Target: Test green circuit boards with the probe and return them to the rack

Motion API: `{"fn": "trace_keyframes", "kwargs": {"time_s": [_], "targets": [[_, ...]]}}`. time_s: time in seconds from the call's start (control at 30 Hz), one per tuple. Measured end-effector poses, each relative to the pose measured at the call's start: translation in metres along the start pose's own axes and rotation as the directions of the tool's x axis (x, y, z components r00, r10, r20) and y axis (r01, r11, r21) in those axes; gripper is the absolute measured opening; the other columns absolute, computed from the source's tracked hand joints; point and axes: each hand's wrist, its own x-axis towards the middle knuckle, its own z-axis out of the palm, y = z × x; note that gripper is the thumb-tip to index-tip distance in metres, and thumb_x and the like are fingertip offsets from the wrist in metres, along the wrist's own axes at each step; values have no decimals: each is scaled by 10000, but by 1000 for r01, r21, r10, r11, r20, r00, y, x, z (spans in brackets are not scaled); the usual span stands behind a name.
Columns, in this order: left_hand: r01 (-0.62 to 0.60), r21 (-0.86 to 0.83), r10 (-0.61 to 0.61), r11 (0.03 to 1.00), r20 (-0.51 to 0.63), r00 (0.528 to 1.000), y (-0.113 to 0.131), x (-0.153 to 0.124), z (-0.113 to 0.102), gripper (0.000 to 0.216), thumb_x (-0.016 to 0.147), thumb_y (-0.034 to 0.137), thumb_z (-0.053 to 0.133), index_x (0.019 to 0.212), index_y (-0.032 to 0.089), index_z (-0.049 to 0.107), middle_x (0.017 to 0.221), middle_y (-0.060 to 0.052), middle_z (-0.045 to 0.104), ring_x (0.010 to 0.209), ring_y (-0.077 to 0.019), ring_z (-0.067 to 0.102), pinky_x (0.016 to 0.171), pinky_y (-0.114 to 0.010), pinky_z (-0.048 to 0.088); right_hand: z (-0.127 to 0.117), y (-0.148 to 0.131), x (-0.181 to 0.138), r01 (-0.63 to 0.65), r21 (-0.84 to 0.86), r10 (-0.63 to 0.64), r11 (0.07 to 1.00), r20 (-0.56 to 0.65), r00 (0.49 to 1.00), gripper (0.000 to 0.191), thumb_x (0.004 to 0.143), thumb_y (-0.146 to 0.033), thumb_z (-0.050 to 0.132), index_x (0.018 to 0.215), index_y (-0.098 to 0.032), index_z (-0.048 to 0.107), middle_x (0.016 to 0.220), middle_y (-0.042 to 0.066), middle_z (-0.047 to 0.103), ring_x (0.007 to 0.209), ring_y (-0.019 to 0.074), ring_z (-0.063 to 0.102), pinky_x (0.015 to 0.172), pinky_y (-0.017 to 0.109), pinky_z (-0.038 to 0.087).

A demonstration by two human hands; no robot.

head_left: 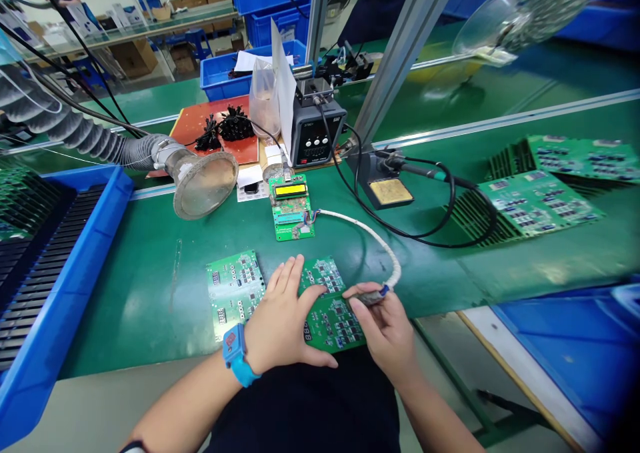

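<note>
At the left, a blue tray (pixel 116 185) carries upright boards, perhaps slotted to keep them apart. A funnel (pixel 207 187) opens over the table (pixel 165 293), likely to draw off fumes. Right of it, one board (pixel 235 283) lies flat, its near right part hidden by the left hand (pixel 283 313).

That hand is spread wide and grasps nothing — it rests across the work board (pixel 343 323), probably to steady it. This board lies at the table's near edge, its long axis running near to far.

Just beyond is the tester (pixel 293 206), its yellow display face up, perhaps for easy reading. Its cable (pixel 367 223) loops right to the probe (pixel 371 297). The right hand (pixel 387 333) has a narrow grip, pinching the probe between thumb and fingers over the work board's right side, seemingly for fine control. The probe's long axis runs roughly left to right — working end left, cable end right; I cannot tell whether its tip touches.

Farther right, more boards (pixel 540 203) stand in a leaning row.
</note>
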Motion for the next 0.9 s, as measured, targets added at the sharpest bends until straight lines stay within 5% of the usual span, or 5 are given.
{"fn": "trace_keyframes", "kwargs": {"time_s": [0.27,0.9], "targets": [[4,0,-4,1000,-1,1000,0,0,-1,1044,466,658,847,1318,175,487,1561,-237,97,1422,-449,97,1121,-623,181,-3,12,1,-23,-88,27,996,44,999,159,915,-285,557,1060,-229,525,882,48,658,804,175,661,751,298,546],[-4,-11,4,1000,0,1000,0,0,0,1034,465,636,858,1311,175,483,1573,-212,62,1422,-455,90,1121,-633,174,-4,1,3,-33,8,33,999,40,999,152,912,-293,568,1047,-222,575,904,59,669,840,189,664,800,322,559]]}}
